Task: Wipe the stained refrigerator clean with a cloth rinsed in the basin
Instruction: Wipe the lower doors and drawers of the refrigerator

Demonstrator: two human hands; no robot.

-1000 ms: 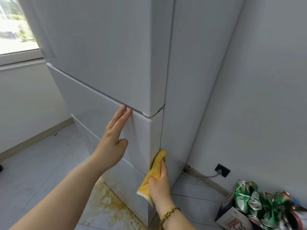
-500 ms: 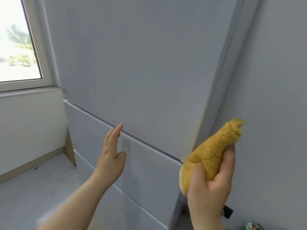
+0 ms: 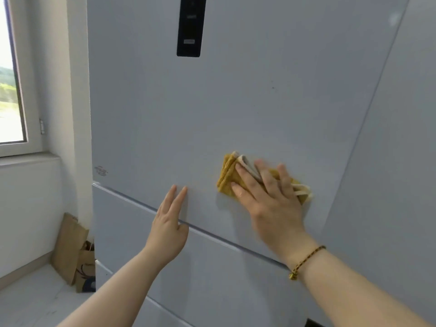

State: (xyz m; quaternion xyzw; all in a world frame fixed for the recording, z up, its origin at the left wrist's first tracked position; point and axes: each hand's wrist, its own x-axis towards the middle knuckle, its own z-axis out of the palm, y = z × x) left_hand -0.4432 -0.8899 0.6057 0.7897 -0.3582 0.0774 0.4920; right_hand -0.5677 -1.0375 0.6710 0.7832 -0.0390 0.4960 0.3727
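here the yellow cloth (image 3: 227, 179), folded with a pale edge showing, lies flat against the refrigerator (image 3: 212, 114), low on the upper door and right of its middle. the right hand (image 3: 269, 201) presses on it with straight, spread fingers, nothing curled round the cloth. just left of it the left hand (image 3: 168, 230) is held flat, fingers straight and close together, its tips at the door just above the seam to the drawer below; whether they touch is hard to tell. a beaded bracelet (image 3: 305, 259) circles the right wrist. a dark control panel (image 3: 191, 27) sits high on the door. a brown paper bag (image 3: 70, 244) leans in the corner under the window (image 3: 11, 90).
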